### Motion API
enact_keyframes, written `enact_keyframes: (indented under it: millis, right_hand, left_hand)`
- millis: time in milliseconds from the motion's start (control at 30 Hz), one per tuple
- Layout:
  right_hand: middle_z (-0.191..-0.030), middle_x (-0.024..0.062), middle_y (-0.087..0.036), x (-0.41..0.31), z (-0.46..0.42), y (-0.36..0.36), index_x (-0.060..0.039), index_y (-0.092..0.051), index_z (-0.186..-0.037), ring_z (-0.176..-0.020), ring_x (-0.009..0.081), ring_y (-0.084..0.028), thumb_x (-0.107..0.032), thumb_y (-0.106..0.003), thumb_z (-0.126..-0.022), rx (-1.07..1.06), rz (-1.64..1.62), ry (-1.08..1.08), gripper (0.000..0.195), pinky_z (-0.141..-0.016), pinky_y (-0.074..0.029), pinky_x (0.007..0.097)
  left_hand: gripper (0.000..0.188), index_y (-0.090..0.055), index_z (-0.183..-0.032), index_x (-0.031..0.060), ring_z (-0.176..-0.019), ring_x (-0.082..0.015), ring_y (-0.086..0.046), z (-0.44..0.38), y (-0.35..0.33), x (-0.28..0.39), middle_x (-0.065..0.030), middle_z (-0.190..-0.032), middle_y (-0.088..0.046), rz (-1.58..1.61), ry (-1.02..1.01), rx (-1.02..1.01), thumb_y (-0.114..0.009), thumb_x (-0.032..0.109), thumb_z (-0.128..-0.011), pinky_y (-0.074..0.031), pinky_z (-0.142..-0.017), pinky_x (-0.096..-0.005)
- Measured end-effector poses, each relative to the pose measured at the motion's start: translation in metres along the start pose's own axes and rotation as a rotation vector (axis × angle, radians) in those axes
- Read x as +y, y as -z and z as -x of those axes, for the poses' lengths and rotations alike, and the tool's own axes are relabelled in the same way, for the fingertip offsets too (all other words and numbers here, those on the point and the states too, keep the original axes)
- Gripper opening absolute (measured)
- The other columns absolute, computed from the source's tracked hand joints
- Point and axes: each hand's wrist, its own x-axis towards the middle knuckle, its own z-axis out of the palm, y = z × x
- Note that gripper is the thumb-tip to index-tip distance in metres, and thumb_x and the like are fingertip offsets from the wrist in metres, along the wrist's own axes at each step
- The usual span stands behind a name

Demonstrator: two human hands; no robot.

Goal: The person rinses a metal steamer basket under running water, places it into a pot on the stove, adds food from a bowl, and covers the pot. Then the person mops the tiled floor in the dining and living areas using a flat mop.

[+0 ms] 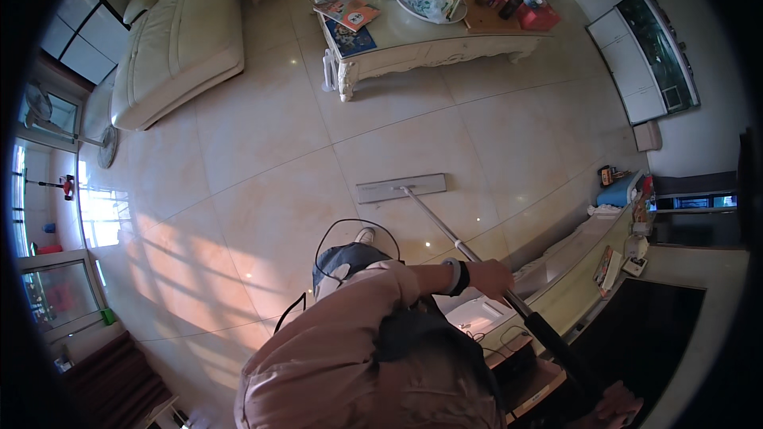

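A flat mop slants from the middle of the floor down to the lower right. Its wide rectangular head lies on the tiles, beyond a shoe of mine. My left hand, with a dark band and a light ring at the wrist, is closed around the metal pole just above the black grip. At the dim lower right edge, my right hand is at the end of the black grip, its fingers curled around it; part of it is in shadow. A thin black cable loops over my leg.
A carved coffee table bearing books, a bowl and bags stands ahead. A cream sofa and a standing fan are at the left. A long, low cabinet runs along the right, beside a dark television screen.
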Motion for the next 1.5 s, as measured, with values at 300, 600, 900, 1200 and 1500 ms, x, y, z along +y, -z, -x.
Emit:
enact_keyframes:
  millis: [300,600,900,1200,1500]
  right_hand:
    - [-0.058,0.002,-0.038,0.102,-0.049,-0.062,-0.0088,-0.037,-0.074,-0.062,0.0179,-0.045,-0.017,-0.041,-0.087,-0.339,-0.268,-0.299,0.015,-0.074,-0.039,0.0373]
    - [-0.062,0.0029,-0.039,0.201,-0.101,-0.139,-0.0106,-0.034,-0.078,-0.069,0.0174,-0.041,-0.023,-0.04,-0.088,-0.559,-0.258,-0.073,0.017,-0.079,-0.036,0.0387]
    - [-0.048,-0.0023,-0.027,0.282,-0.252,-0.13,-0.0068,-0.038,-0.081,-0.043,0.0075,-0.024,-0.016,-0.033,-0.092,-0.71,-0.462,-0.227,0.015,-0.057,-0.028,0.0269]
    - [-0.048,-0.0033,-0.029,0.35,-0.373,-0.177,-0.0009,-0.044,-0.099,-0.042,0.0059,-0.026,-0.018,-0.038,-0.094,-0.948,-0.463,-0.358,0.019,-0.053,-0.028,0.023]
    - [-0.055,-0.0024,-0.035,0.387,-0.418,-0.155,-0.007,-0.048,-0.081,-0.049,0.0092,-0.035,-0.02,-0.046,-0.089,-0.772,-0.574,-0.414,0.016,-0.055,-0.033,0.0265]
  left_hand:
    - [0.017,-0.058,-0.083,0.0124,-0.069,-0.0344,-0.062,0.058,0.102,-0.093,-0.0117,-0.069,-0.061,-0.118,0.462,0.237,-0.064,0.022,-0.071,-0.048,-0.061,-0.0495]
    - [0.023,-0.056,-0.077,0.0109,-0.082,-0.0261,-0.055,0.116,0.123,-0.185,-0.004,-0.074,-0.054,-0.153,0.548,0.922,-0.074,0.017,-0.065,-0.044,-0.075,-0.0383]
    - [0.019,-0.052,-0.064,0.0099,-0.078,-0.0261,-0.055,0.003,0.133,-0.195,-0.0053,-0.069,-0.054,-0.291,0.884,1.239,-0.069,0.018,-0.06,-0.043,-0.074,-0.0374]
    - [0.019,-0.058,-0.065,0.0092,-0.063,-0.0349,-0.059,-0.065,0.081,-0.148,-0.0119,-0.062,-0.058,0.004,1.096,1.125,-0.066,0.026,-0.067,-0.047,-0.055,-0.0444]
    - [0.014,-0.058,-0.066,0.0083,-0.065,-0.0359,-0.06,-0.096,0.133,-0.196,-0.0118,-0.064,-0.06,-0.139,0.954,1.174,-0.064,0.02,-0.069,-0.047,-0.056,-0.0455]
